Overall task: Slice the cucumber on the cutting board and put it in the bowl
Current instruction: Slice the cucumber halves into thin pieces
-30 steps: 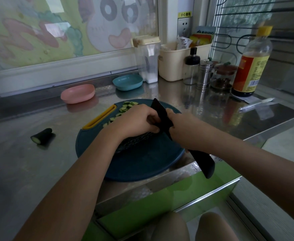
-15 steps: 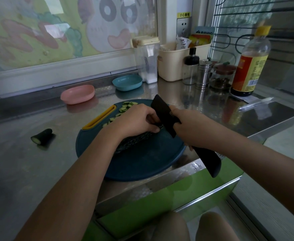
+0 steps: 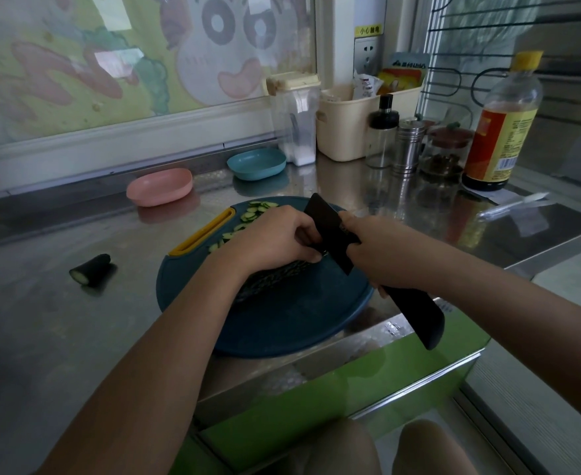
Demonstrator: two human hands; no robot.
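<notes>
Cucumber (image 3: pixel 272 279) is lying on the cutting board (image 3: pixel 299 323), the left hand (image 3: pixel 268 240) curling over it, the right hand (image 3: pixel 381 252) gripping a knife (image 3: pixel 330 228) beside those fingers. Slicing seems midway; next, another cut, knuckles guarding.

Room to pass lies on the worktop (image 3: pixel 59 320) left of the board (image 3: pixel 282 323), past a cucumber stub (image 3: pixel 92 267). Behind, a gap separates the pink bowl (image 3: pixel 158 186) and blue bowl (image 3: pixel 256 163). Jars (image 3: pixel 445 150) and a bottle (image 3: pixel 501 132) crowd the right rear.
</notes>
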